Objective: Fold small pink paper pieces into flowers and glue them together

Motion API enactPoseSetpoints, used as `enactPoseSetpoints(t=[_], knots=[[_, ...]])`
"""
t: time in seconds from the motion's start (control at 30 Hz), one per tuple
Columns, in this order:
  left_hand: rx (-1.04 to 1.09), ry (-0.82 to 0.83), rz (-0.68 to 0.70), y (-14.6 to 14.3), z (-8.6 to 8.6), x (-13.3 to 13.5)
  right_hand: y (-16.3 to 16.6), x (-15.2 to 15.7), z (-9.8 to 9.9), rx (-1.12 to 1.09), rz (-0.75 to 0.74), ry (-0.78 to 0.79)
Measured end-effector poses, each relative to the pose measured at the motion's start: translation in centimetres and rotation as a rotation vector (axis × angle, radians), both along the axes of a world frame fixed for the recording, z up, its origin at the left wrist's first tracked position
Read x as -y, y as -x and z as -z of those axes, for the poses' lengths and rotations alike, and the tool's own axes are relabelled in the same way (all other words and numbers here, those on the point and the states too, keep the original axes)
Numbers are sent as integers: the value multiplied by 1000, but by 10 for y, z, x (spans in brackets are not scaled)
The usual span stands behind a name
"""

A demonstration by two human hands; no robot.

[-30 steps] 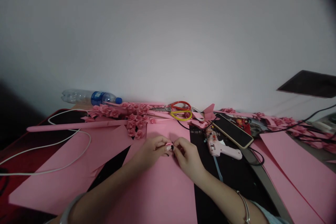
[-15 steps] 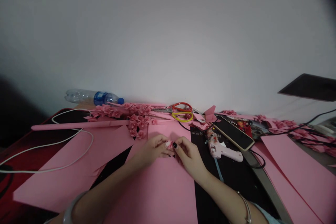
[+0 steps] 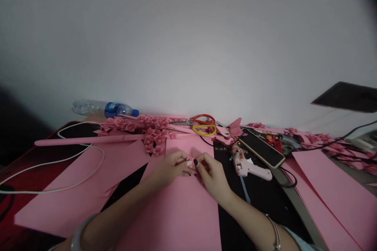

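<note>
Between my two hands is a small pink paper flower [image 3: 191, 160], partly hidden by fingertips. My left hand [image 3: 174, 166] is closed round it from the left, thumb in front. From the right, my right hand [image 3: 210, 170] pinches the flower's edge between thumb and index finger. Both hands are just above a long pink paper sheet [image 3: 182, 211]. A cluster of finished-looking pink paper flowers [image 3: 155, 136] lies beyond my left hand. To the right of my right hand rests a pale pink glue gun [image 3: 251, 169].
Scissors [image 3: 204, 124] with red and yellow handles lie near the wall. A phone [image 3: 262, 149] is at the right, a plastic bottle [image 3: 104, 108] at the back left. A white cable [image 3: 53, 164] loops over pink sheets. More pink paper [image 3: 335, 192] lies far right.
My fingers have shifted slightly on the flower, and its pink folds show a little more. Both arms stay almost in the same place.
</note>
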State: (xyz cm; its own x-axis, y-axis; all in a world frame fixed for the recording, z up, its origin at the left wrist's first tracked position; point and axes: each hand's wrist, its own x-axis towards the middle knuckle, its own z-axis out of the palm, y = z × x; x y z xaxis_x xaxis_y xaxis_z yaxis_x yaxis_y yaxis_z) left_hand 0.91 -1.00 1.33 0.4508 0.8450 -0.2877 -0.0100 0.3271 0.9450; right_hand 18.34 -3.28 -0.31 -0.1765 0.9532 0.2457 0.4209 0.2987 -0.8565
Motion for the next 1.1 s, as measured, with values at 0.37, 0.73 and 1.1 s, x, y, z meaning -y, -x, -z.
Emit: enactPoseSetpoints(t=[0.37, 0.73, 1.1], knots=[[108, -48, 8, 1, 7, -1, -3, -1, -2, 211, -72, -131], [124, -2, -25, 1, 1, 0, -4, -3, -4, 97, -84, -53], [122, -7, 55, 6, 5, 0, -7, -3, 1, -54, -172, 141]])
